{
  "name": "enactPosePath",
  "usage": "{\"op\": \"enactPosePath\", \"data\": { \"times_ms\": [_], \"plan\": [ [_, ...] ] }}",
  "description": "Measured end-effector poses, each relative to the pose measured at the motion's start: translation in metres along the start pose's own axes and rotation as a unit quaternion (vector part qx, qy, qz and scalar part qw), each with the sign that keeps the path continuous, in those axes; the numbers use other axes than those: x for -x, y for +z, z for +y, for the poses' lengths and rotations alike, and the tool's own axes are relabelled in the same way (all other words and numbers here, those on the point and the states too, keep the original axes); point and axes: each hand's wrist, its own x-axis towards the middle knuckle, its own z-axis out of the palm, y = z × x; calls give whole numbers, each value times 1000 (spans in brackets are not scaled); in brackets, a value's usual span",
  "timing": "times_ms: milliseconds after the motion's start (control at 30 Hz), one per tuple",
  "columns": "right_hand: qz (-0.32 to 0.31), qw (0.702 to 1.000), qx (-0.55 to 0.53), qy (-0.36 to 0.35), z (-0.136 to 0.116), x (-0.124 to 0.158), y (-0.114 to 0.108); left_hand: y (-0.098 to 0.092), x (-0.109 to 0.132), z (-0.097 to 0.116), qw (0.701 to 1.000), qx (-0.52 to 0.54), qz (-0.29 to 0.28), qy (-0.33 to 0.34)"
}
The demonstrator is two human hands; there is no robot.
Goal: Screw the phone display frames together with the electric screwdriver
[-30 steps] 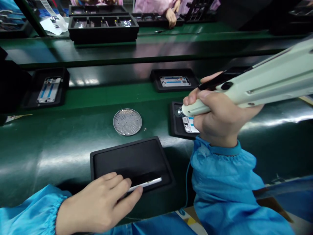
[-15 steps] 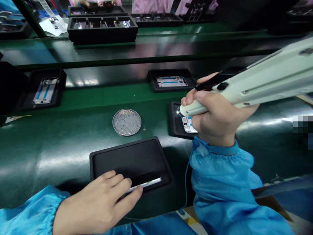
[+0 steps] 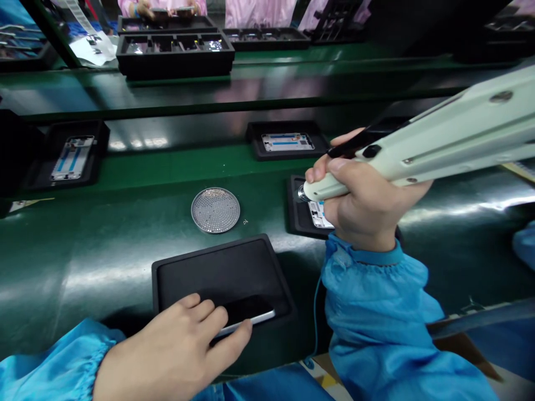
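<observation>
My left hand (image 3: pixel 175 340) grips a phone (image 3: pixel 251 309) by its near end, thumb along the pale edge and fingers over the top. Its dark face slopes over the front part of a black tray (image 3: pixel 209 259). In my right hand (image 3: pixel 368 195) is a pale green electric screwdriver (image 3: pixel 451 136), its metal tip pointing left. That tip hangs above a second black tray (image 3: pixel 296 223), which holds a white phone frame (image 3: pixel 320 214) partly hidden by the hand. Between the hands, farther back, lies a round dimpled screw dish (image 3: pixel 215 210) with small screws in it.
Loose screws (image 3: pixel 245 222) lie right of the dish. Black trays with phone frames stand at the left (image 3: pixel 98 164) and back middle (image 3: pixel 254 142). A compartment box (image 3: pixel 175 61) sits on the far ledge. Behind it are co-workers in pink sleeves (image 3: pixel 259 14). A blue cord (image 3: pixel 316 317) hangs beside my right sleeve.
The phone in my left hand has tipped so more of its dark face shows, and my thumb has moved slightly right. My right hand still holds the screwdriver. The view has shifted slightly.
</observation>
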Motion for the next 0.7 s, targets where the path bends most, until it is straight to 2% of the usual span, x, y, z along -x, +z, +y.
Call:
{"op": "enactPosePath", "data": {
  "times_ms": [300, 433, 500, 600, 700],
  "plan": [
    [4, 1000, 4, 10, 0, 0, 0, 2, 1, -4, 1000, 11, 14, 0],
    [6, 1000, -1, 30, -1, 0, 1, 18, -4, -33, 993, 6, 115, -10],
    [10, 999, -1, 40, -2, 0, 2, 29, -7, -53, 989, -12, 141, -33],
    [-2, 999, 12, 41, -2, 1, 1, 45, -11, -76, 986, -28, 131, -101],
    [-9, 999, 22, 41, -1, 0, -5, 53, -9, -85, 983, -29, 109, -145]
  ]
}}
